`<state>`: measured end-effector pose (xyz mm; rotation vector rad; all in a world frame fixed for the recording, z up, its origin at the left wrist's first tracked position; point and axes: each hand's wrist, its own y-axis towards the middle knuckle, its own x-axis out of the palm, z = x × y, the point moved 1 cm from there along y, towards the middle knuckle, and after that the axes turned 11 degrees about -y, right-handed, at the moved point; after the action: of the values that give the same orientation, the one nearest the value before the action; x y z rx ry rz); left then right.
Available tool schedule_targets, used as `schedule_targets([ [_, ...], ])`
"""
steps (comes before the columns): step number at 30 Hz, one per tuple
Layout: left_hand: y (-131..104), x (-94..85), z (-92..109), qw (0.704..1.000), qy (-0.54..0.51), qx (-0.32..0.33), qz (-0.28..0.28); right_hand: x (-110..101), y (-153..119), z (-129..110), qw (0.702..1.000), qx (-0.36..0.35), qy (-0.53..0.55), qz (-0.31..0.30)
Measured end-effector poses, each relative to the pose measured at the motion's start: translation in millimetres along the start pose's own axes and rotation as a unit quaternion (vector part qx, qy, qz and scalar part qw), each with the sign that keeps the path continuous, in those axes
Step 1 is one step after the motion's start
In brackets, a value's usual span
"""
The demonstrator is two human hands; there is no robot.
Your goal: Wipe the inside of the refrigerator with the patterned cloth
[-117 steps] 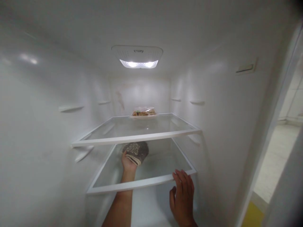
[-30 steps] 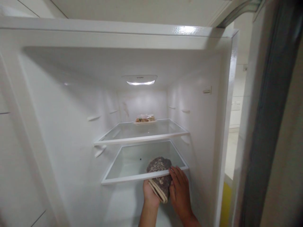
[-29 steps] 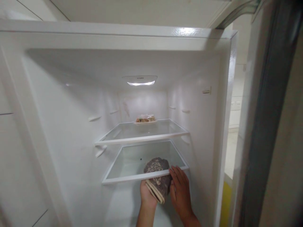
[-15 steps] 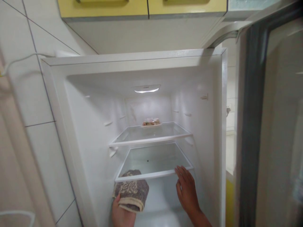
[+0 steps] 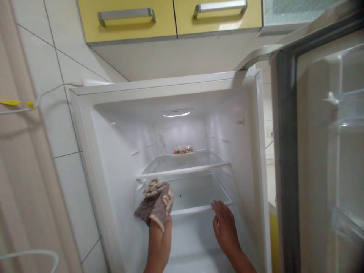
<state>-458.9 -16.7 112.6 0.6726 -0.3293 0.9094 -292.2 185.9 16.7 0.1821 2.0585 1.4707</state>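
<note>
A brown-and-cream cloth is bunched in my left hand, in front of the left part of the lower glass shelf. The cloth covers most of those fingers. My right hand rests its fingertips at the right end of that shelf's white front edge; whether they grip it from below is hidden. One small dark speck shows on the lower shelf. Above it sits the upper glass shelf, with a wrapped food package at its back. Both shelves are inside an opened refrigerator.
The refrigerator door stands swung out on the right. Yellow cupboards hang above. A tiled wall and a thin cable are to the left. A ceiling lamp glows inside the refrigerator.
My left hand has risen with the cloth from below the lower shelf's front edge to in front of that shelf, and the cloth is more crumpled. My right hand stays at the edge.
</note>
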Motion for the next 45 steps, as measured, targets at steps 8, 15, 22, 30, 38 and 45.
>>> schedule_targets([
  [8,33,67.5,-45,0.857,0.429,0.059,-0.279,2,2,2,1.0,0.01,0.001,-0.009],
  [15,45,92.6,-55,0.876,0.387,0.002,-0.289,5,14,1,0.995,0.081,0.055,-0.024],
  [22,56,55.1,-25,0.887,0.374,0.066,-0.263,1,39,8,0.981,0.176,0.082,-0.002],
  [30,47,-79.2,-26,0.825,0.505,0.227,-0.108,-24,97,-74,0.976,0.084,0.189,-0.061],
  [38,28,-103.0,-53,0.681,0.625,0.354,-0.146,32,93,-148,0.971,-0.013,0.005,-0.239],
  [45,21,-85.8,-52,0.627,0.66,0.406,-0.079,47,122,-167,0.871,0.042,-0.102,-0.478],
])
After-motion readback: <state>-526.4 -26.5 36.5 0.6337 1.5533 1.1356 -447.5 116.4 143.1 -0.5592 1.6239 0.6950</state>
